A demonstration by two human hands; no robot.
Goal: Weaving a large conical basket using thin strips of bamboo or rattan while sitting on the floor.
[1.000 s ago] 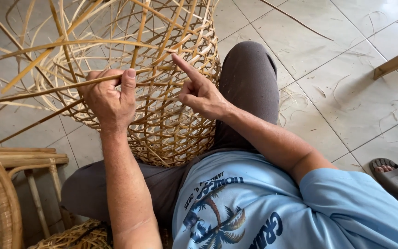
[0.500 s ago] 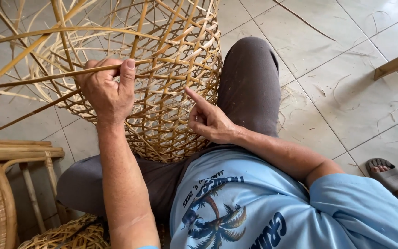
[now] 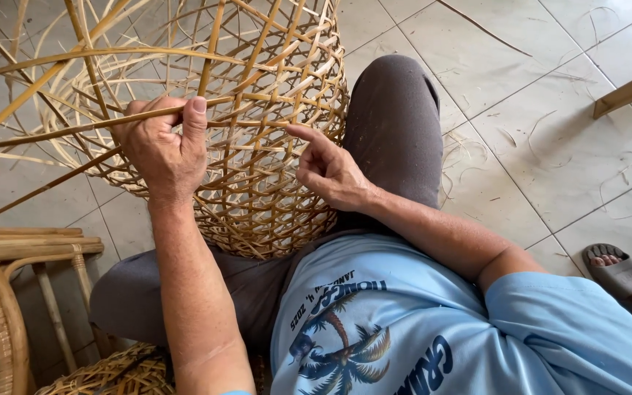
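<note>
A half-woven open-lattice rattan basket (image 3: 257, 175) rests between my knees, with loose strips fanning out up and to the left. My left hand (image 3: 162, 150) grips a long rattan strip (image 3: 45, 135) that runs leftward, thumb pressing it against the basket's wall. My right hand (image 3: 327, 172) sits against the basket's right side, index finger stretched out along the weave, pinching the same strip's end where it crosses the lattice. My grey trouser knee (image 3: 393, 124) rises just behind that hand.
A rattan chair (image 3: 9, 292) stands at the lower left, and a woven piece (image 3: 111, 373) lies under my left arm. Another person's sandalled foot (image 3: 616, 271) shows at the right edge. A wooden bar (image 3: 630, 91) and stray fibres lie on the pale floor tiles (image 3: 550, 146).
My right hand dropped from the upper weave to lower right, then came back up onto the basket's side. The left hand kept its grip on the strip.
</note>
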